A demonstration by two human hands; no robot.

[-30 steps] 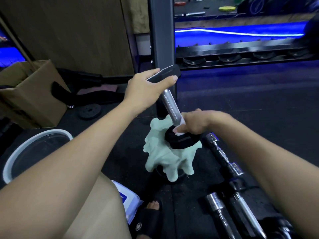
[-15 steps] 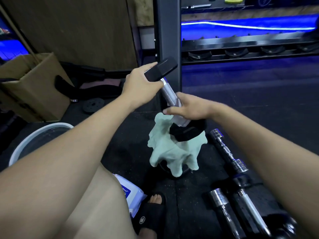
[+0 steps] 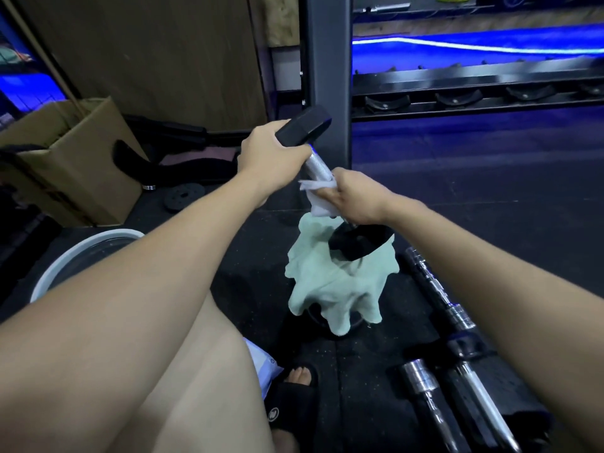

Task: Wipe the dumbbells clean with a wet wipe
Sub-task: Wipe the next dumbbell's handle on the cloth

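Note:
A dumbbell (image 3: 316, 167) with a knurled chrome handle and black hex heads stands tilted on end in the head view. Its lower head (image 3: 359, 241) rests on a pale green cloth (image 3: 336, 289) draped over something dark on the floor. My left hand (image 3: 269, 156) grips the upper black head. My right hand (image 3: 354, 199) holds a white wet wipe (image 3: 318, 199) wrapped round the chrome handle, about halfway up. A pack of wipes (image 3: 263, 366) lies by my knee, partly hidden.
More chrome dumbbell bars (image 3: 438, 295) lie on the black floor at the right. A white-rimmed bucket (image 3: 81, 248) and a cardboard box (image 3: 75, 158) stand at the left. A dumbbell rack (image 3: 474, 93) with a dark upright post (image 3: 327, 60) stands behind. My sandalled foot (image 3: 294, 397) is below.
My right hand has slid the wipe up the chrome handle from the lower head to the middle. My left hand's fingers have curled round the upper head.

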